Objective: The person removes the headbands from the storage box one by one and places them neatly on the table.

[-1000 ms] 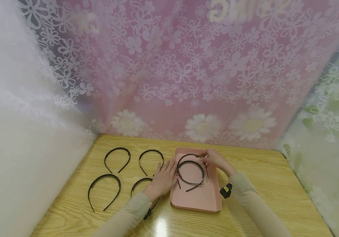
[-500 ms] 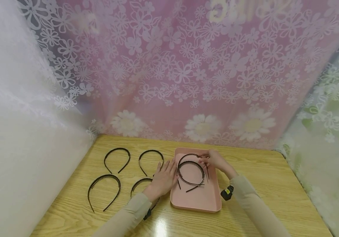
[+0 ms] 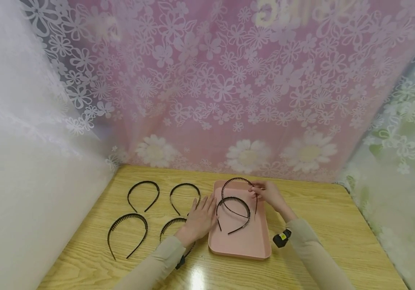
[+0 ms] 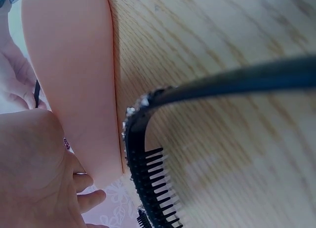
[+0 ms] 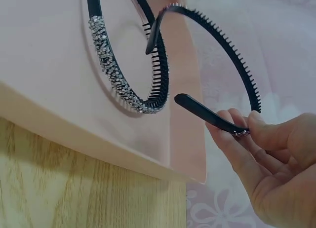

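My right hand (image 3: 270, 196) pinches one side of a black toothed headband (image 3: 238, 178), holding it raised over the far end of the pink tray (image 3: 240, 247). In the right wrist view, thumb and fingers grip this headband (image 5: 205, 112) near one leg. Another black headband (image 3: 233, 198) lies in the tray; its outer face carries glittering stones (image 5: 111, 65). At the tray's left wall rests my left hand (image 3: 201, 219), fingers extended. Its wrist and forearm partly cover a headband (image 3: 173, 220) on the table, seen close up with its teeth in the left wrist view.
Three more black headbands lie on the wooden table (image 3: 323, 233) to the left: one back left (image 3: 144, 182), one back middle (image 3: 185, 185), one front left (image 3: 129, 215). Flowered pink cloth (image 3: 207, 100) hangs behind the table, with pale cloth at both sides.
My right hand has lifted its headband up and away toward the tray's far edge, slightly right, clear of most of the other headband. My left hand stays in place.
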Motion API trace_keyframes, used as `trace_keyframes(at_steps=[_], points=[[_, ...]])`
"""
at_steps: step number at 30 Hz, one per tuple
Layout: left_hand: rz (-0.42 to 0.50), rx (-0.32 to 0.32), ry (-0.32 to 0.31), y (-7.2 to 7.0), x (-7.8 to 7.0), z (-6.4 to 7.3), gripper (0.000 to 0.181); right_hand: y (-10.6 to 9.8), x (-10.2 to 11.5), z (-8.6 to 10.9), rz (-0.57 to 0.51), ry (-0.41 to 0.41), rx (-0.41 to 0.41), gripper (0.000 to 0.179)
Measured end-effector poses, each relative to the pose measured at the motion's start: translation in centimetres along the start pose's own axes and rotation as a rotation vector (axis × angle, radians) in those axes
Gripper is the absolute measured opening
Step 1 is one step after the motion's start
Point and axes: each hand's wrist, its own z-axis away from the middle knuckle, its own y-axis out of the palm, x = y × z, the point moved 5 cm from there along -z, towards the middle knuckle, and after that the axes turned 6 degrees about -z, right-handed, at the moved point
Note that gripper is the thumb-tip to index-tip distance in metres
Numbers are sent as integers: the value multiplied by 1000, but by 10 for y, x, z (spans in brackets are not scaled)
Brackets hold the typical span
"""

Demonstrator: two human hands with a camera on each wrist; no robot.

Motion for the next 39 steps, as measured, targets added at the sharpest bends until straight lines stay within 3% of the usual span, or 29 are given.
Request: trace_keyframes(at_steps=[11,27,39], points=[[-10,-10,20,-2,0,1,61,-23,1,5,-97,-6,-92,45],[19,-22,21,-1,1,0,61,-38,13,22,-165,-28,-126,46],[75,-20,16,-2,0,1,61,-60,0,36,-212,-51,-162,50]])
